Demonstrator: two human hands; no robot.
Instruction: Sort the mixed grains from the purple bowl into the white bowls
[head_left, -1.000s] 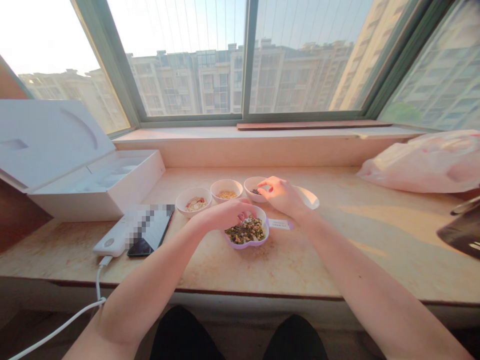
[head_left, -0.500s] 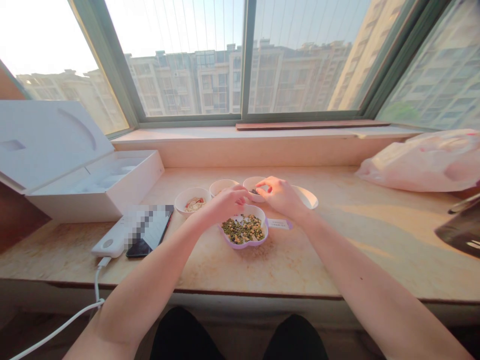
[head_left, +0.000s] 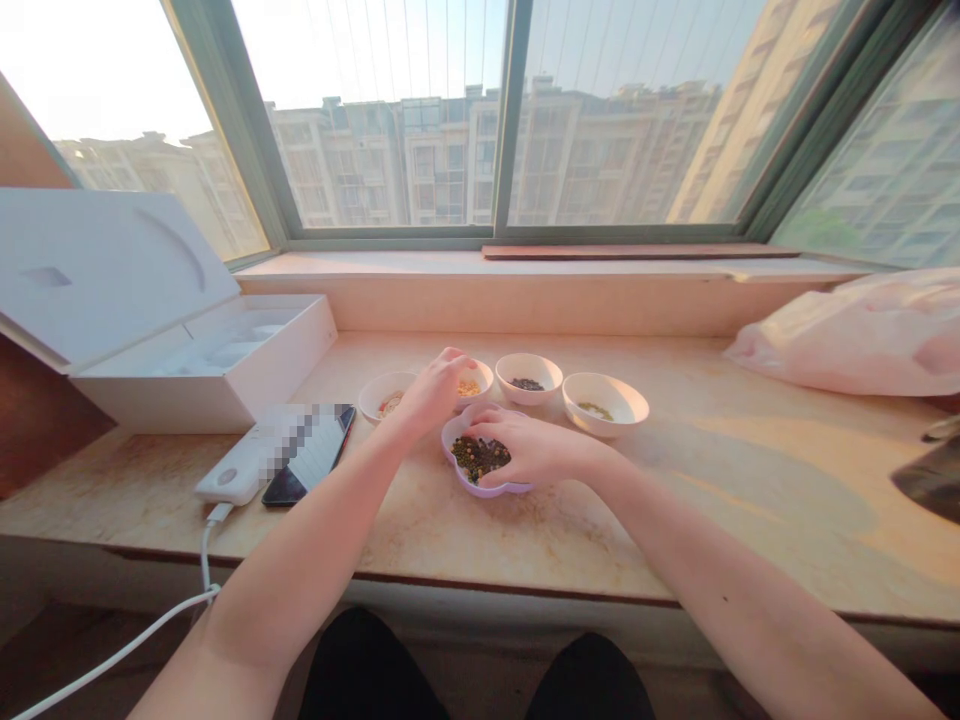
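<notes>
My left hand (head_left: 444, 380) is over the near left edge of a white bowl (head_left: 477, 384) with yellow-orange bits; its fingers are bent together, and what they hold, if anything, is too small to name. My right hand (head_left: 525, 447) reaches over a purple-rimmed dish (head_left: 480, 490) of mixed green and tan beans, fingers spread above them. Further right stand a white bowl (head_left: 529, 366) of dark beans and a white bowl (head_left: 630, 402) with a few green beans. At the left, a white bowl (head_left: 373, 395) with reddish and pale pieces is partly behind my left forearm.
An open white box (head_left: 277, 365) stands at the left, with a white power bank (head_left: 232, 475) and a black phone (head_left: 300, 480) before it. A white cable (head_left: 150, 630) hangs over the counter edge. A plastic bag (head_left: 862, 335) and a dark object (head_left: 930, 478) lie at the right.
My right hand has moved from the dark-bean bowl down to the dish. My left hand has shifted left and up to the yellow-orange bowl. More dark beans show in the dish; the view has shifted slightly.
</notes>
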